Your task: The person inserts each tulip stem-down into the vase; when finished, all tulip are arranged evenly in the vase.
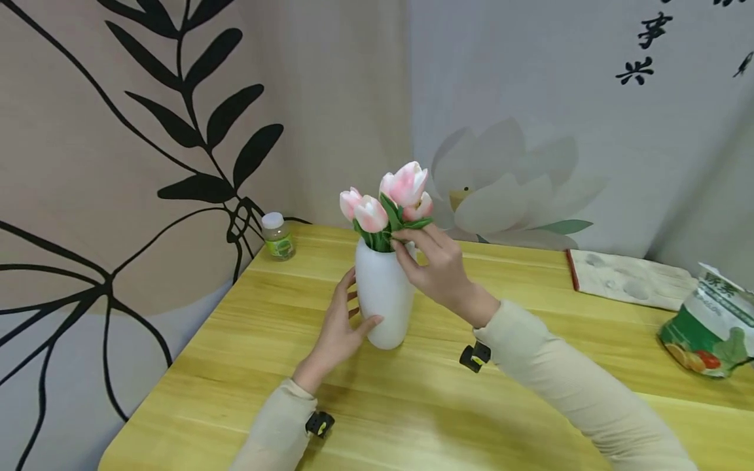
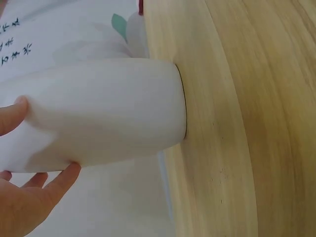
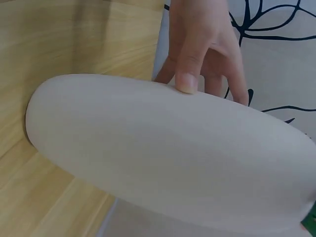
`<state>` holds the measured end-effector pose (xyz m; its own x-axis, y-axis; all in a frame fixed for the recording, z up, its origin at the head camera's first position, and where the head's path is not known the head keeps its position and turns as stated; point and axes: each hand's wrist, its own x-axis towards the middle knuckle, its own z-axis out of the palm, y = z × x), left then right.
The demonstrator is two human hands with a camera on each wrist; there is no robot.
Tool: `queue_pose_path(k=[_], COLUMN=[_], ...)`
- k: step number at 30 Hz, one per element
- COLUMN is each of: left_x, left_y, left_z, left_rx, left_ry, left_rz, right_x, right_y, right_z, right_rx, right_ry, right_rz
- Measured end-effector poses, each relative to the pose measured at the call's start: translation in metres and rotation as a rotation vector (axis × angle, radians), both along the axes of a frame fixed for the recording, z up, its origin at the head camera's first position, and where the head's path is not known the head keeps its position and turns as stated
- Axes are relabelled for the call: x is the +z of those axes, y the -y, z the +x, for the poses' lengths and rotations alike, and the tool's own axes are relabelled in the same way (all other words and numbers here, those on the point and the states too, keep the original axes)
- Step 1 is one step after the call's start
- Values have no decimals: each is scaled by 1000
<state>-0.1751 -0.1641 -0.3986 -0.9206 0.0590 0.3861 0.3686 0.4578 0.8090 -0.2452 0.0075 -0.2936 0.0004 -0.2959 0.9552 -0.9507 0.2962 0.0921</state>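
A white vase [image 1: 384, 297] stands upright on the wooden table, with several pink-and-white tulips [image 1: 408, 184] and green leaves rising from its mouth. My left hand [image 1: 334, 330] holds the vase's side, thumb in front and fingers round the left. In the left wrist view, thumb and fingertips of this hand [image 2: 29, 202] touch the white wall of the vase [image 2: 113, 108]. At the vase's rim, my right hand [image 1: 437, 267] pinches a tulip's green leaf or stem; which one I cannot tell. The right wrist view shows the vase [image 3: 168, 153] and my left hand [image 3: 205, 44], but not the right fingers.
A small jar with a white lid [image 1: 279, 237] stands at the table's back left corner. Towards the right lie a pale flat panel with a red edge [image 1: 630, 278] and a green-and-white bag [image 1: 709, 324]. Printed curtains [image 1: 347, 98] hang behind the wooden table [image 1: 235, 366].
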Motion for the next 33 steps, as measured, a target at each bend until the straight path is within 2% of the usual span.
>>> queue_pose_path(k=[3, 7, 11, 12, 15, 18, 20, 23, 26, 30, 33], left_x=[-1, 0, 16, 17, 14, 0, 0, 0, 0, -1, -2], left_y=[-1, 1, -4, -4, -4, 0, 0, 0, 0, 0, 0], left_z=[-1, 1, 10, 11, 9, 1, 0, 0, -2, -2, -1], left_rx=[4, 8, 3, 3, 6, 10, 7, 13, 16, 3, 1], left_ry=[4, 14, 28, 25, 23, 19, 18, 14, 11, 4, 5], left_rz=[7, 15, 16, 16, 10, 7, 8, 6, 1, 2, 7], right_x=[0, 2, 1, -1, -6, -9, -11, -11, -8, -3, -3], right_y=[-1, 0, 1, 2, 3, 3, 2, 1, 1, 3, 8], right_z=[-1, 2, 4, 4, 3, 5, 8, 13, 19, 22, 22], right_rx=[7, 43, 17, 5, -26, -24, -18, -4, 10, -8, -41], right_ry=[12, 38, 100, 125, 199, 251, 265, 284, 309, 301, 283], right_rz=[-27, -10, 22, 28, 43, 43, 38, 4, -76, -189, -234])
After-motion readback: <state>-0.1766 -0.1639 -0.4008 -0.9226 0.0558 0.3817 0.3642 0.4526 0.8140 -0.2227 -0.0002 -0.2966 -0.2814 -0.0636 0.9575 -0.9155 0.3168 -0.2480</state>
